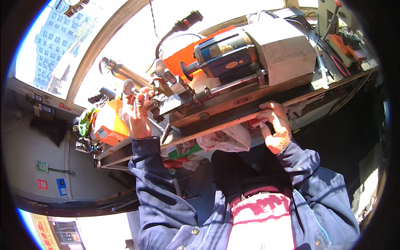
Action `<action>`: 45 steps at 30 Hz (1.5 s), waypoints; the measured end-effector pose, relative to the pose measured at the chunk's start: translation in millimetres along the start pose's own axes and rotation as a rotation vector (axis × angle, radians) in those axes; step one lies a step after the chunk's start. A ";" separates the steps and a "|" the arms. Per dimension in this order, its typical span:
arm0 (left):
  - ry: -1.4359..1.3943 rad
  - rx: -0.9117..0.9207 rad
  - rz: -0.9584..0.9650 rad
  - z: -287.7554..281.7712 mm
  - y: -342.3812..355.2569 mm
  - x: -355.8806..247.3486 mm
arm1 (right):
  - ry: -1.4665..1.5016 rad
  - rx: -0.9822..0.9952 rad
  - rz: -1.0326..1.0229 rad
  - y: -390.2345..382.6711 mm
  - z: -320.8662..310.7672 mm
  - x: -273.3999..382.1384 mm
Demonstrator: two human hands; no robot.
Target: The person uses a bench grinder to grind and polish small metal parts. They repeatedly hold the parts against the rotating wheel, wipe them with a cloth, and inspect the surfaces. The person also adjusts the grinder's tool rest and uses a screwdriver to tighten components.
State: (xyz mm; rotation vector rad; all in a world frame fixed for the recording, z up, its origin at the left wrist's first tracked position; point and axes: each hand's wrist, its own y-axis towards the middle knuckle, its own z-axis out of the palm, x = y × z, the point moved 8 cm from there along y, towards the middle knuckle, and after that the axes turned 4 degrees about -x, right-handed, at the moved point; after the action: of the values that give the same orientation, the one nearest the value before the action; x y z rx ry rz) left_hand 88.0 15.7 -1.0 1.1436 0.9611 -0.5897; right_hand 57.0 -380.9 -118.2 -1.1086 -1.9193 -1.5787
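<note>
Where left fingers (140, 101), machine's left end (170, 103).

No legible text — code stickers (61, 187) on grey wall (21, 146), eight o'clock; white label (101, 133) on orange box (111, 118), nine o'clock.

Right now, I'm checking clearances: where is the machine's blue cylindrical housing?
In the head view, the blue cylindrical housing is at upper centre, just left of the pale boxy cover and to the right of the left hand.
</note>
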 end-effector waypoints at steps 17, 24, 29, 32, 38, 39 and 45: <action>-0.036 -0.013 0.023 -11.0 2.0 3.7 | 0.039 -0.016 0.003 -0.9 -0.7 -3.5; 0.060 -0.043 -0.015 -10.3 0.4 6.2 | -0.048 -0.002 -0.060 1.7 -0.8 3.7; 0.008 -0.031 -0.094 -1.9 -2.0 3.5 | -0.042 0.006 -0.041 2.0 -3.1 4.2; -0.099 0.001 -0.039 3.8 -5.6 -1.4 | -0.015 0.006 -0.009 0.7 -1.6 1.9; 0.006 -0.163 -0.031 -11.5 2.9 9.0 | -0.036 0.004 -0.064 1.8 -0.4 3.3; -0.032 -0.087 0.003 -6.1 3.7 5.9 | -0.041 0.011 -0.063 1.3 -0.8 3.4; -0.184 -0.042 -0.043 4.4 -5.6 0.0 | -0.011 0.012 -0.018 1.5 -1.0 4.0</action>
State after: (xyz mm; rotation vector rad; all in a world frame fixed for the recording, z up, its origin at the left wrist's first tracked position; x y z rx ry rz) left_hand 84.9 9.7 -3.2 1.0149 0.8373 -0.6940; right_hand 55.6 -380.5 -114.1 -1.1007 -1.9483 -1.5718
